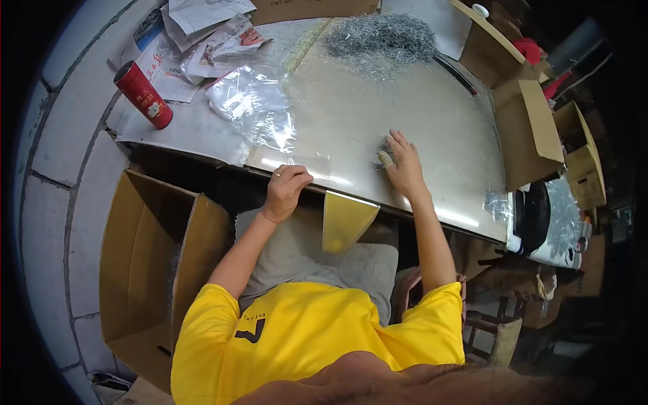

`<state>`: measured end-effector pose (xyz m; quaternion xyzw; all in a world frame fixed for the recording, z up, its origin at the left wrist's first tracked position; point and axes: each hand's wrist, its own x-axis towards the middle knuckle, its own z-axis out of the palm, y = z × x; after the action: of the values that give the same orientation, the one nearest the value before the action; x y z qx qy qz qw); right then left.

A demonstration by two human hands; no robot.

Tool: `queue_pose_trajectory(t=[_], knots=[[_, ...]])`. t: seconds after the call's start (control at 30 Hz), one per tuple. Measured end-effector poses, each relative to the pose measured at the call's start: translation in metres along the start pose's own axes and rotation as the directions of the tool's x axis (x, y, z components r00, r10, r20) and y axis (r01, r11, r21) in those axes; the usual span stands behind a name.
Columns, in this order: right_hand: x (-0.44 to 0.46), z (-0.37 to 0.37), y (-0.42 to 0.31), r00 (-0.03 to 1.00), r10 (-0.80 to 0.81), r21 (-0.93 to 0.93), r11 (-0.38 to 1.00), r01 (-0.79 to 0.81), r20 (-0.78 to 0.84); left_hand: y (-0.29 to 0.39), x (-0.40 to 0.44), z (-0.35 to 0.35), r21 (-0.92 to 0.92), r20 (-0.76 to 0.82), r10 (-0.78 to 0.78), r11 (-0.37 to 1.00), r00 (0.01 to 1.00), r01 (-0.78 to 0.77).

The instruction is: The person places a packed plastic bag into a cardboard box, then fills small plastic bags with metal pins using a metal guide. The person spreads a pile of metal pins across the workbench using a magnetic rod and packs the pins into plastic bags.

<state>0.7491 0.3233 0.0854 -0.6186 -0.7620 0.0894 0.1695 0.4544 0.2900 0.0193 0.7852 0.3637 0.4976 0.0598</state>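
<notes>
Left hand [286, 192]: at the near edge of the table, fingers curled, thumb drawn in against them; a ring shows on one finger. The fingertips lie just beside a small clear plastic bag [317, 164], flat on the tabletop and hard to make out against the glare. Cannot tell whether its edge is pinched between the fingers.

Right hand [407, 170]: palm down, thumb and fingers apart, low over the tabletop. The thumb wears a pale yellow wrap [385, 159]. A small cluster of metal pieces [382, 146] lies on the table at the thumb and fingertips, partly covered by them. Cannot tell whether any piece is gripped.

Below the table edge, between the two forearms: a yellowish, translucent flap [347, 221], hanging over the lap.

Table [358, 111]: smooth, glossy top. Far side, beyond the right hand: a large heap of thin metal pieces [381, 37], with strays scattered around it. A dark, narrow bar [455, 74] lies at the heap's right side. Left of the working area: crumpled clear plastic bags [253, 111]; beyond them, papers [209, 17]. Red tumbler [143, 94] at far left, tilted in this view.

Open cardboard box [138, 270] beside the person's left arm; another opened carton [526, 135] at the table's right side. Yellow shirt [304, 337] on the person.
</notes>
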Motion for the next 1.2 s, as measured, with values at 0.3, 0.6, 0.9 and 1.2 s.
queue_pose_trajectory(t=[0.3, 0.6, 0.9, 1.2], knots=[[-0.097, 0.022, -0.107, 0.998, 0.056, 0.737, 0.675, -0.036, -0.002, 0.080, 0.006, -0.010, -0.388, 0.218, -0.277, 0.855, 0.936, 0.344], [-0.182, 0.072, -0.086, 0.904, 0.038, 0.836, 0.364, -0.409, 0.426, 0.089, -0.068, -0.003, -0.287, 0.765, -0.507, 0.285, 0.398, 0.915], [-0.193, 0.077, -0.037, 0.956, 0.180, 0.572, 0.770, -0.284, 0.233, 0.060, -0.117, 0.027, 0.035, 0.775, -0.487, 0.669, 0.403, 0.742], [-0.045, 0.009, 0.023, 0.902, 0.214, 0.346, 0.935, -0.078, -0.375, 0.059, -0.088, 0.026, -0.334, 0.688, -0.528, 0.379, 0.498, 0.863]])
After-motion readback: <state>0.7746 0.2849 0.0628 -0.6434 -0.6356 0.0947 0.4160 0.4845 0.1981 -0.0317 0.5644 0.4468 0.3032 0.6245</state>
